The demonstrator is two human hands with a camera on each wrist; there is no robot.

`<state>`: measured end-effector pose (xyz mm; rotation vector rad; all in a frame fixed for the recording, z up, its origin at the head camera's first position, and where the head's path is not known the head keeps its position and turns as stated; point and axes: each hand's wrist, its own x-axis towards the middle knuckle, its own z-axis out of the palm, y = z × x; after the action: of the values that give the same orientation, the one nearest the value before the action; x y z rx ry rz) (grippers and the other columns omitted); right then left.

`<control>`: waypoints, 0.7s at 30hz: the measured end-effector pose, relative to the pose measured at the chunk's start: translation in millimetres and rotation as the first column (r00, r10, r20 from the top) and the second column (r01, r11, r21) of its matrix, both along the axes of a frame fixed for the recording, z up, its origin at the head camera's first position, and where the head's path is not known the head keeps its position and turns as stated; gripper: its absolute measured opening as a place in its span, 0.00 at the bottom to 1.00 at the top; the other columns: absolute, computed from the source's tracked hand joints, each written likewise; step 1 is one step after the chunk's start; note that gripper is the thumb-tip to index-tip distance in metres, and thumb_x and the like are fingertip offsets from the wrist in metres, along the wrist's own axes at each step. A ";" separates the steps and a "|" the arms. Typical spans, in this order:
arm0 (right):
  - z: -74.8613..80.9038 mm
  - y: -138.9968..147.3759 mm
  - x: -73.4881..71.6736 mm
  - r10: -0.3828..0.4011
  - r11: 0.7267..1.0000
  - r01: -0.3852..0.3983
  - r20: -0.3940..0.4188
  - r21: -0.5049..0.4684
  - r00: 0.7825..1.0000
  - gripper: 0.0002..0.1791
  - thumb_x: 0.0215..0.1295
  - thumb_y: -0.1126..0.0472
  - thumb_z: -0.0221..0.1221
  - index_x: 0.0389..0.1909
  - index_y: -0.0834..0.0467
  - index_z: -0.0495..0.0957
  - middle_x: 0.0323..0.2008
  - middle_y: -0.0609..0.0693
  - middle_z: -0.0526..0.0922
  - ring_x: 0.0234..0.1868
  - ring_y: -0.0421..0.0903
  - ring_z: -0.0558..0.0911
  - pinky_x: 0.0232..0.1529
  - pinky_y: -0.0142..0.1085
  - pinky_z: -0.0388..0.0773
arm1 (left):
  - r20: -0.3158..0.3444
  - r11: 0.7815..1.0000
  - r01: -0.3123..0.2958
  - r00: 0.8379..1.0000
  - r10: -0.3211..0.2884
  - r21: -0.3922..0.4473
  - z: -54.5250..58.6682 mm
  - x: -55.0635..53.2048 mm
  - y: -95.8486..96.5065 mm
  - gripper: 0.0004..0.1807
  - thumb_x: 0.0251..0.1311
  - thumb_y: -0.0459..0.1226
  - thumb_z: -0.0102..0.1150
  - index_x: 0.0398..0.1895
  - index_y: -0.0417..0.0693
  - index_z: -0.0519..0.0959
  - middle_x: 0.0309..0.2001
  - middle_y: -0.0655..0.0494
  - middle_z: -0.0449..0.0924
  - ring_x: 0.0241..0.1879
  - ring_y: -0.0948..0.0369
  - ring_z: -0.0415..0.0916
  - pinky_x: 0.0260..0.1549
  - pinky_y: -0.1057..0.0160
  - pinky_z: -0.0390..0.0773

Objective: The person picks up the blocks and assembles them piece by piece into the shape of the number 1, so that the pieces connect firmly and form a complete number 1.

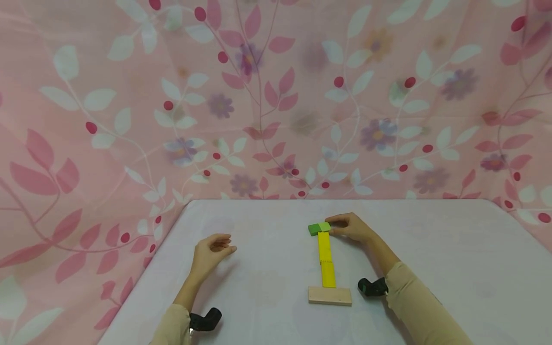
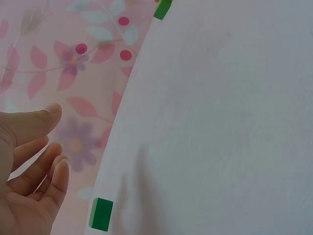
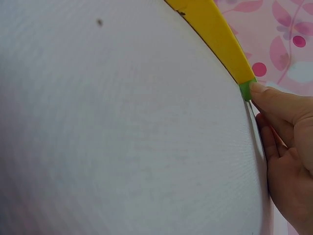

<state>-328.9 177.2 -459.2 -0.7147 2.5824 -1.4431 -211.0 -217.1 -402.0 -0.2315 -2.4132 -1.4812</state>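
Observation:
Two yellow blocks point(image 1: 325, 247) lie end to end on the table, with a plain wooden block point(image 1: 329, 296) across their near end. At the far end sit a darker green block point(image 1: 313, 230) and a lighter green block point(image 1: 324, 226), side by side. My right hand point(image 1: 354, 227) pinches the lighter one at its right side; the thumb point(image 3: 269, 95) rests on it in the right wrist view. Off to the left, my left hand point(image 1: 211, 255) is held above the table, fingers loosely bent, holding nothing. Another green block point(image 2: 101, 214) appears below that hand in the left wrist view.
The white table point(image 1: 267, 268) ends at a pink floral cloth point(image 1: 276, 96) hanging behind it. A black device sits at the left wrist point(image 1: 206, 320), and another at the right wrist point(image 1: 373, 287).

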 end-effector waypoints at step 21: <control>18.2 -6.1 16.4 0.033 0.999 -0.033 -0.044 -0.016 0.998 0.21 0.54 0.67 0.59 0.49 0.70 0.72 0.49 0.63 0.75 0.51 0.58 0.70 0.54 0.52 0.63 | 0.100 0.956 -0.230 0.963 0.251 -0.181 -27.7 -24.5 -52.2 0.26 0.41 0.35 0.68 0.47 0.35 0.75 0.47 0.37 0.73 0.42 0.47 0.72 0.39 0.55 0.73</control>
<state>-312.5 171.1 -441.0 -0.7961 2.5812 -1.4566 -235.5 -269.3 -429.7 0.1191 -2.5570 -1.2187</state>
